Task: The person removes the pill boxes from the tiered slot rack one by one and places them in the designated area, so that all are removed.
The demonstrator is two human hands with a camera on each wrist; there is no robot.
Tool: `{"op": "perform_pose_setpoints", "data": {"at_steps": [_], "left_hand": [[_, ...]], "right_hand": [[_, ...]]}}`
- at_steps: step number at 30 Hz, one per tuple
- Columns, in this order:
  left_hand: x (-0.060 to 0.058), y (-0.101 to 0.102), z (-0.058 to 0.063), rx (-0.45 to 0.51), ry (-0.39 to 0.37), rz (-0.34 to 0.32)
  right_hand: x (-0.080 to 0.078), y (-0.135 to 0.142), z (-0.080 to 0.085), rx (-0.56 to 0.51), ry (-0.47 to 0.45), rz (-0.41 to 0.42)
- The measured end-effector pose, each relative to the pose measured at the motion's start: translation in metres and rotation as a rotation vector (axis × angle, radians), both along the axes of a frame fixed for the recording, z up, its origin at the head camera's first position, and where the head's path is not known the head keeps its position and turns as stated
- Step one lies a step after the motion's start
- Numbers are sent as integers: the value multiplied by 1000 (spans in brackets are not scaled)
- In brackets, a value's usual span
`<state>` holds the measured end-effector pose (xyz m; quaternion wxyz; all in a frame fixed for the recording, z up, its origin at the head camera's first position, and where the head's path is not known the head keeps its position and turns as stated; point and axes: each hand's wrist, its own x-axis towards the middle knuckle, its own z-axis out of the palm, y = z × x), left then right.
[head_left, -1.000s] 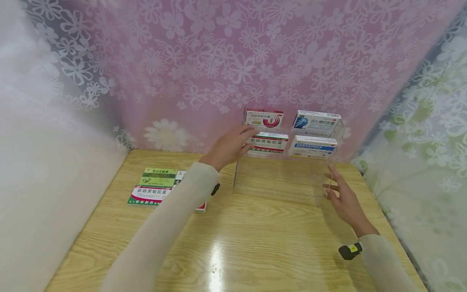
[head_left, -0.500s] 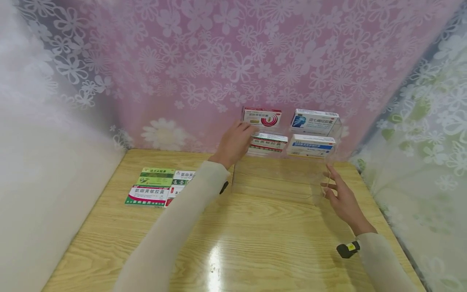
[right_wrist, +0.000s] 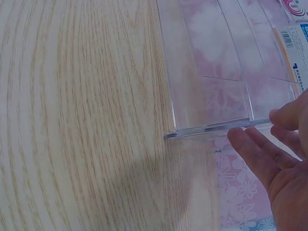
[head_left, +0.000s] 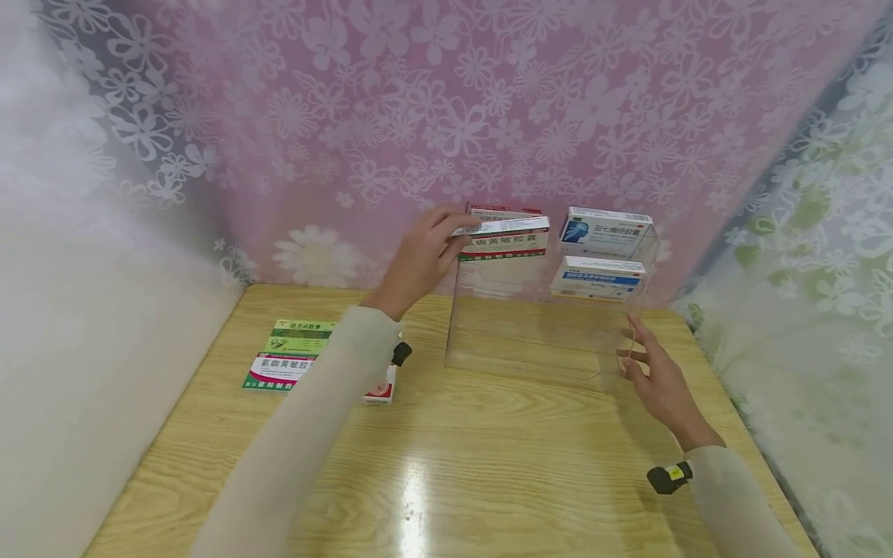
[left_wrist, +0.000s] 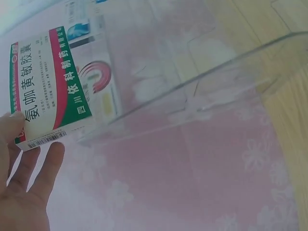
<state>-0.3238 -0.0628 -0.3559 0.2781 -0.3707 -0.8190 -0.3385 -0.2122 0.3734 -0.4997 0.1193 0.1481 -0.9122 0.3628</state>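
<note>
Left hand point(head_left: 421, 256): grip clamped on left end of green-edged box point(head_left: 508, 242), before the rack's upper tier
Right hand point(head_left: 663, 391): grip pinching side edge of clear rack point(head_left: 537, 341)
Counter point(head_left: 502, 465): extends from rack's front edge toward person

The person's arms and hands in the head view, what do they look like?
The long left cream fabric sleeve and right cream fabric sleeve look plain, ending near the wrists. A small black device shows at each wrist, the right one bearing a yellow patch. The left hand and right hand are ungloved.
</note>
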Motion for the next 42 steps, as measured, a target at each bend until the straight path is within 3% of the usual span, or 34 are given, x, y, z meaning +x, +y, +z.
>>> {"op": "perform_pose_setpoints", "data": {"at_steps": [8,18,24,28,34,37,42], "left_hand": [[19,-53,4,36,-197,50],[41,-129,-13,60,-333,176],[59,-182,-36,54,-442,218],[73,-222,-50,-20,-535,268],[95,-282,-70,-164,-763,280],[102,-305,-85,-200,-883,257],[112,-330,-107,-210,-1088,151]], "right_hand": [[-2,2,2,-5,-33,-22],[-12,3,11,24,-2,-50],[-14,1,9,37,15,-66],[-15,-1,8,37,33,-70],[-14,-6,7,22,47,-63],[-12,-8,7,14,63,-61],[-10,-12,8,3,73,-60]]}}
